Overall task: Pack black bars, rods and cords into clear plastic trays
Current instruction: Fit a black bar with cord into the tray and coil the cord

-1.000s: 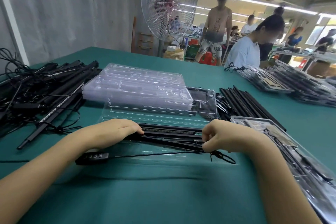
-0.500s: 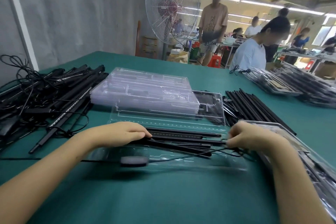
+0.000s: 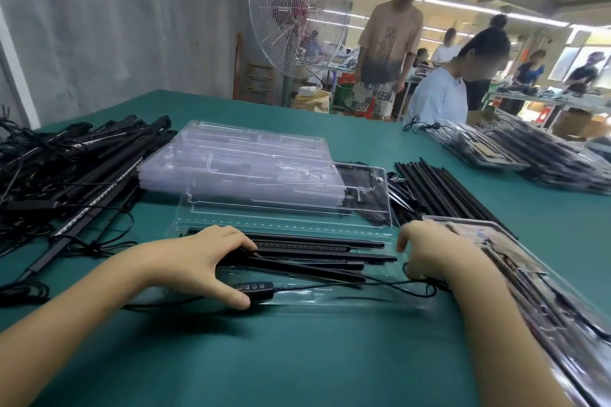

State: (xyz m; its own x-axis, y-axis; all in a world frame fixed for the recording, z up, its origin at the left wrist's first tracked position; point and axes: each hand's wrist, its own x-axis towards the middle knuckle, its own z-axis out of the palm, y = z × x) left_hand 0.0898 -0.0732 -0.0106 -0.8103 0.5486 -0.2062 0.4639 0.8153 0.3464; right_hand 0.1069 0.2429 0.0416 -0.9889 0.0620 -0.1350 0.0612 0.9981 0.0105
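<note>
Currently the left hand [image 3: 198, 261] lies open over the black bars [image 3: 314, 248] in the near tray [image 3: 314, 300]. Its fingers are fairly straight, with the tips pressing on the left part of the bars. Its thumb stretches along the near side and touches the small button controller [image 3: 256, 287] on the cord [image 3: 347, 285]. The right hand [image 3: 439, 254] is at the tray's right end with its fingers curled down. The cord runs from the controller across the near part of the tray and ends in a loop at those curled fingers, which seem to pinch it. The bars lie left to right in the tray, a few slightly crossed.

The tray rests on a green tabletop [image 3: 297, 357]. Just beyond it is a stack of empty clear trays [image 3: 238, 162], the lowest one sticking out to the right over dark parts. At the far left a tangled pile of bars and cords [image 3: 66, 168] spreads to the table edge. To the right of the stack lies a row of black rods [image 3: 439, 188], side by side. Filled trays [image 3: 529, 291] overlap along the near right edge, and more packed trays [image 3: 529, 155] are heaped at the far right.

Beyond the tabletop stands a large wire-caged fan [image 3: 297, 10] in front of a grey wall [image 3: 115, 26]. A person in a white shirt [image 3: 439, 99] bends over the far edge. A standing person in a tan shirt [image 3: 390, 40] is behind, and others work at benches under strip lights.
</note>
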